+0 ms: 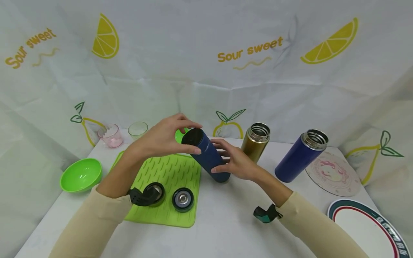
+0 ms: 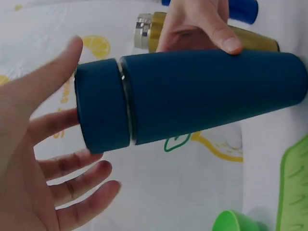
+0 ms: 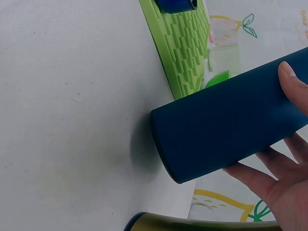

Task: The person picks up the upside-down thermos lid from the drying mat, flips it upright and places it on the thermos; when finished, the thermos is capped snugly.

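Note:
A dark blue thermos bottle [image 1: 209,157] with its lid [image 2: 103,103] on leans over the table in the head view. My right hand [image 1: 237,161] grips its body, thumb on the near side and fingers on the far side. Around the lid is my left hand [image 1: 164,136], thumb and fingers spread; in the left wrist view the thumb tip stands clear of the lid's edge. A thin metal ring shows between lid and body. Whether the bottle's base touches the table cannot be made out. Just right of my right hand stands an uncapped gold bottle [image 1: 255,143].
A second, uncapped blue bottle [image 1: 300,156] stands farther right, beside a pink-patterned round mat [image 1: 333,173] and a plate [image 1: 364,229]. Two round lids, one [image 1: 183,199] near my left wrist, lie on the green mat [image 1: 171,172]. A green bowl [image 1: 80,175] and glasses [image 1: 110,136] are left.

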Action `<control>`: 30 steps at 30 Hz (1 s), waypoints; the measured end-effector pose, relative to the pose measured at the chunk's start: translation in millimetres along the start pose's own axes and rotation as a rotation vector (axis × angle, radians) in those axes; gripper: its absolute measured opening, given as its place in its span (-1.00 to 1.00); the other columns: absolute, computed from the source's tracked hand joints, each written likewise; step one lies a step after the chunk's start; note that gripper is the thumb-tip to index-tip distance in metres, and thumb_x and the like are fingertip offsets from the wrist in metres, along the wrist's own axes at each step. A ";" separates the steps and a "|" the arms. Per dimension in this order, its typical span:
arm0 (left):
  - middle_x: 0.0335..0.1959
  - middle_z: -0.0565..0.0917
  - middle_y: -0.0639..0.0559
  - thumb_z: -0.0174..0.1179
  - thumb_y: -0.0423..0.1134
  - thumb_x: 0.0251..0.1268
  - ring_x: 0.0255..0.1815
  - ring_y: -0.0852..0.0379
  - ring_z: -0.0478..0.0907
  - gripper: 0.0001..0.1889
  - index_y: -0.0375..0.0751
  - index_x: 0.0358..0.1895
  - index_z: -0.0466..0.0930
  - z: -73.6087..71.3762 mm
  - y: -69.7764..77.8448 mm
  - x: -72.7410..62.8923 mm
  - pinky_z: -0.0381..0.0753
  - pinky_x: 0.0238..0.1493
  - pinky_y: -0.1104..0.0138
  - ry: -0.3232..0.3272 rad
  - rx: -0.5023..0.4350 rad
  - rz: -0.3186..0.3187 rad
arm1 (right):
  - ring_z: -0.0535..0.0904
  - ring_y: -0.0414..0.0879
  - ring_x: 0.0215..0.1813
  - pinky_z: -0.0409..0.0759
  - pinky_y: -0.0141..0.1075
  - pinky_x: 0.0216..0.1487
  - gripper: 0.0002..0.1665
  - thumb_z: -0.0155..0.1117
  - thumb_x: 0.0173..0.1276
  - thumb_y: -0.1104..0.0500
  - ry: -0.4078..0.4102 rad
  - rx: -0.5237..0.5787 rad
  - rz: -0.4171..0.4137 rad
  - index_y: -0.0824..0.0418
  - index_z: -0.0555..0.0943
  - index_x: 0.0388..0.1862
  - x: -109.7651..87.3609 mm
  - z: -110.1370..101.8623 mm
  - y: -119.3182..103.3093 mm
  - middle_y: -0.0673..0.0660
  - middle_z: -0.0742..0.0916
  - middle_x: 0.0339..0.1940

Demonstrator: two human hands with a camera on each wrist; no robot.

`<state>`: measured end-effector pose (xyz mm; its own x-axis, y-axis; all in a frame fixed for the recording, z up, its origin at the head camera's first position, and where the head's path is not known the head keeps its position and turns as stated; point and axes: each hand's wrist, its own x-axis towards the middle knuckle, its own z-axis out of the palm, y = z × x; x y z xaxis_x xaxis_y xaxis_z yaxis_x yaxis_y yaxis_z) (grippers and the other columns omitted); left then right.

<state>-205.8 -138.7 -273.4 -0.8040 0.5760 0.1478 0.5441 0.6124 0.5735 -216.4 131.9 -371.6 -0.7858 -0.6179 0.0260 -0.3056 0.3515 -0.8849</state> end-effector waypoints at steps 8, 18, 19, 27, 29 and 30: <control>0.31 0.55 0.02 0.51 -0.36 0.07 0.33 0.01 0.50 -0.29 0.05 0.37 0.56 -3.7 2.5 -4.2 0.68 0.09 0.02 -0.075 -0.082 0.094 | 0.36 0.33 0.56 0.48 0.25 0.43 0.04 0.55 0.21 0.25 -0.012 -0.007 0.000 0.02 0.20 0.59 -1.0 0.6 -1.5 0.25 0.41 0.59; -0.07 0.64 0.01 0.45 0.21 0.12 -0.18 0.07 0.59 -0.29 0.08 0.36 0.58 5.5 13.5 -3.0 0.59 -0.20 0.25 0.037 0.119 -0.117 | 0.37 0.33 0.55 0.51 0.23 0.41 0.04 0.54 0.22 0.27 -0.013 -0.011 -0.016 0.02 0.21 0.59 0.0 0.0 -1.2 0.25 0.42 0.57; -0.07 0.65 0.02 0.45 0.18 0.13 -0.17 0.08 0.59 -0.32 0.07 0.34 0.59 5.8 13.7 -3.1 0.59 -0.19 0.27 0.035 0.108 -0.111 | 0.37 0.33 0.56 0.50 0.23 0.41 0.04 0.54 0.22 0.27 -0.015 -0.011 -0.015 0.02 0.21 0.59 0.0 0.1 -1.0 0.25 0.42 0.58; 0.46 0.46 -0.03 0.53 -0.27 0.08 0.47 -0.06 0.42 -0.21 0.08 0.46 0.46 -0.6 10.9 -5.7 0.62 0.26 -0.07 -0.060 -0.072 0.020 | 0.36 0.33 0.57 0.48 0.24 0.43 0.04 0.54 0.21 0.26 -0.017 -0.013 -0.019 0.02 0.20 0.59 0.4 0.3 -0.5 0.25 0.41 0.59; 0.39 0.49 -0.05 0.55 -0.07 0.08 0.39 -0.06 0.47 -0.19 0.10 0.47 0.44 2.7 12.3 -4.4 0.61 0.24 -0.04 -0.023 -0.009 -0.023 | 0.36 0.33 0.56 0.49 0.24 0.43 0.04 0.54 0.22 0.26 -0.016 -0.014 -0.025 0.02 0.20 0.59 0.3 -0.1 -0.4 0.25 0.42 0.58; 0.32 0.52 -0.06 0.54 0.03 0.07 0.31 -0.06 0.52 -0.19 0.10 0.46 0.46 4.5 13.3 -3.6 0.63 0.18 0.00 -0.001 0.026 -0.051 | 0.37 0.33 0.56 0.49 0.24 0.42 0.04 0.54 0.22 0.26 -0.015 -0.016 -0.027 0.02 0.20 0.59 0.4 -0.3 -0.2 0.25 0.42 0.58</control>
<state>-194.5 -130.1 -269.9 -0.8305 0.5443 0.1185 0.5089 0.6549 0.5587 -216.8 131.8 -371.3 -0.7689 -0.6380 0.0424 -0.3351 0.3456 -0.8765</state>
